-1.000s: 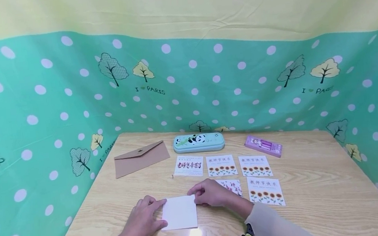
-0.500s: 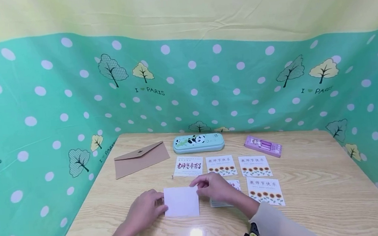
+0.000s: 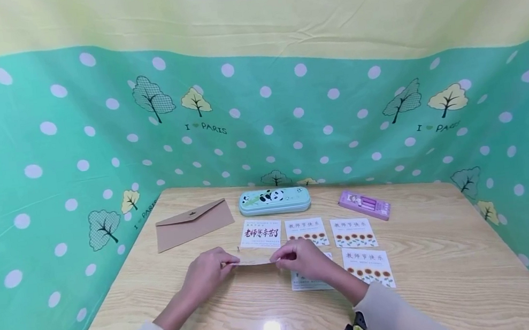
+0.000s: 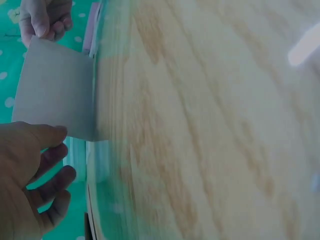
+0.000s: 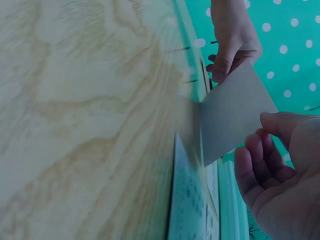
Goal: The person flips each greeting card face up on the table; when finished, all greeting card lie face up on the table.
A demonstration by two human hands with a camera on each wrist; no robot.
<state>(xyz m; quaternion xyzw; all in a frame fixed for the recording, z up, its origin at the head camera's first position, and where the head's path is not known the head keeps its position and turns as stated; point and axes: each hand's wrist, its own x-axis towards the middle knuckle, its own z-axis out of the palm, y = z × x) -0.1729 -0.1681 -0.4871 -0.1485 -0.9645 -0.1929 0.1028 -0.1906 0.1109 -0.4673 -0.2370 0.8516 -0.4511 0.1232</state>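
Between both hands stands a blank-faced card (image 4: 55,90), nearly on edge, its lower edge right at the wooden table. In the head view only a thin strip of this card (image 3: 254,262) shows. My left hand (image 3: 208,272) pinches its left side between thumb and fingers, the other fingers loosely curled. At the opposite side my right hand (image 3: 301,260) pinches it the same way. Partly hidden beneath the right hand lies a printed card (image 3: 309,282). Just behind the held card is a white card with red writing (image 3: 260,233).
Sunflower cards (image 3: 367,266) lie to the right and behind. Farther back are a brown envelope (image 3: 196,227), a light blue panda pencil case (image 3: 274,201) and a purple box (image 3: 364,204). A green dotted curtain (image 3: 259,117) encloses the table (image 3: 233,324).
The card lay face up near the table front; both hands have moved it away from me and tipped it up on edge. More of the printed card under my right arm shows.
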